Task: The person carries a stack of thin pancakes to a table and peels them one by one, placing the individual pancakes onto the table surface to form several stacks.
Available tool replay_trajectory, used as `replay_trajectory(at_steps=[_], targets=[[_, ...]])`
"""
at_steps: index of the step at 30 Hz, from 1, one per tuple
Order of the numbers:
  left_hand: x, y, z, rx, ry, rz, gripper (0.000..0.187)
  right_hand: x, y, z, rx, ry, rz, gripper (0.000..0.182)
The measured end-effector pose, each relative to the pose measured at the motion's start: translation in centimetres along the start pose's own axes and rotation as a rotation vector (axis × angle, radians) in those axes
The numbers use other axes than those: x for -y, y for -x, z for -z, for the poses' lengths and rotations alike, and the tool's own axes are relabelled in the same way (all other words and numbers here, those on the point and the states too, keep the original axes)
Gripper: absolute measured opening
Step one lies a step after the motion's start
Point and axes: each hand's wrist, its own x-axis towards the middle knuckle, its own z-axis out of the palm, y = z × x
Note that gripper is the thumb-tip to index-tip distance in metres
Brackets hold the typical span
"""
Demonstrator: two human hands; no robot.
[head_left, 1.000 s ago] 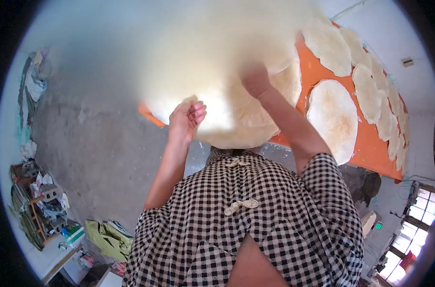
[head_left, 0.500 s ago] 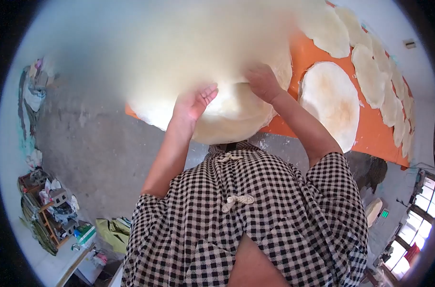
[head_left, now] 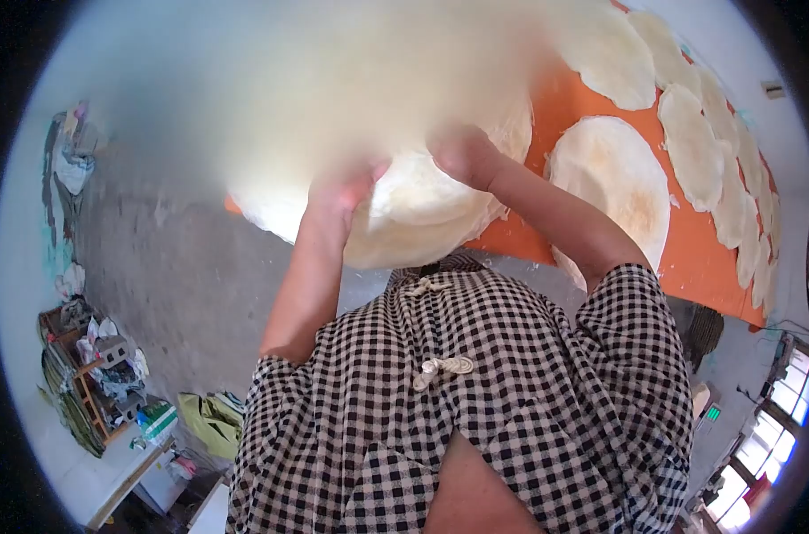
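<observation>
A wide, thin, pale round dough sheet (head_left: 422, 222) lies in front of my body, its near edge hanging by my shirt and its surface uneven and wavy. My left hand (head_left: 346, 185) is at the sheet's left part, thumb side showing; its fingers fade into a whitish blur. My right hand (head_left: 462, 156) is curled at the sheet's upper right, seemingly gripping it, with the fingertips partly hidden by the same blur. The far part of the sheet is lost in that haze.
Right of the sheet, an orange table (head_left: 547, 89) carries another large pale round (head_left: 611, 187) and several overlapping smaller rounds (head_left: 692, 147). Grey floor (head_left: 182, 267) lies to the left. A cluttered wooden rack (head_left: 88, 378) and an olive-green bag (head_left: 210, 423) stand lower left.
My right hand has moved left, closer to my left hand. The left hand has shifted slightly left and its fingers are now blurred. The sheet's surface has changed shape between them.
</observation>
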Motion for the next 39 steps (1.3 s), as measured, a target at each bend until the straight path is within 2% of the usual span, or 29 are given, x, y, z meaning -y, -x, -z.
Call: replay_trajectory(at_steps=[2,4,6,7,8,9,10,11,12,15,16,17,19,21,23,25,26,29,32,35,39], targets=[[-0.9,0.7,0.3,-0.033,0.028,0.005,0.022,-0.2,-0.9,0.8,0.055,-0.170,-0.096,0.015],[-1.6,2.9,0.8,-0.100,0.385,0.111,0.024,-1.1,-2.7,3.0,0.151,-0.284,-0.172,0.017],[-1.7,4.7,1.2,-0.118,0.423,0.149,0.024,-3.3,-4.8,6.9,0.299,-0.346,-0.239,0.020],[-1.6,5.5,1.5,-0.123,0.442,0.170,0.023,-4.6,-5.0,6.7,-0.037,-0.354,-0.244,0.022],[-1.2,5.9,2.3,-0.129,0.421,0.176,0.022,-9.2,-8.1,2.7,0.046,-0.225,-0.232,0.023],[-1.0,6.5,3.0,-0.166,0.410,0.152,0.023,-13.4,-10.6,2.1,-0.004,0.168,0.078,0.021],[-0.9,7.1,3.5,-0.203,0.399,0.126,0.024,-14.4,-12.5,5.2,0.039,0.211,0.010,0.019],[-0.7,7.6,4.1,-0.241,0.391,0.098,0.026,-10.6,-12.3,12.4,-0.201,-0.187,-0.306,0.017],[-0.3,8.1,4.5,-0.297,0.323,0.035,0.026,-10.5,-13.1,16.0,-0.121,0.017,-0.276,0.022],[1.7,8.0,5.9,-0.633,0.091,-0.126,0.026,-7.2,-14.3,20.1,-0.237,0.024,-0.199,0.023],[2.3,7.7,6.2,-0.653,0.110,-0.166,0.028,-6.0,-14.6,19.7,-0.188,0.031,-0.196,0.024],[2.4,7.7,6.1,-0.636,0.136,-0.167,0.025,-4.1,-14.6,19.0,-0.018,0.020,-0.314,0.023],[2.5,7.3,5.3,-0.601,0.184,-0.167,0.019,-3.7,-13.8,10.6,-0.365,-0.019,0.111,0.013],[2.5,6.7,5.2,-0.586,0.266,-0.131,0.021,0.8,-10.9,7.0,-0.307,-0.213,0.088,0.009],[1.9,6.6,4.7,-0.557,0.314,-0.070,0.022,4.1,-9.4,5.1,0.277,-0.156,0.066,0.008],[1.2,6.6,4.2,-0.450,0.280,0.017,0.021,6.0,-7.3,1.8,0.021,-0.195,0.035,0.008],[1.1,6.5,4.1,-0.395,0.263,0.061,0.021,6.0,-6.7,1.4,0.053,-0.217,-0.018,0.008],[1.3,5.3,3.6,-0.429,0.215,0.116,0.020,5.2,-5.8,1.4,0.024,-0.345,-0.157,0.010],[1.8,3.8,3.8,-0.378,0.186,0.144,0.017,5.0,-5.4,1.4,0.033,-0.347,-0.187,0.011],[1.3,3.3,4.3,-0.213,0.294,0.220,0.015,5.3,-5.2,1.5,0.026,-0.417,-0.225,0.012],[1.2,2.8,3.8,-0.243,0.221,0.263,0.009,5.3,-4.8,1.3,0.061,-0.371,-0.232,0.011]])
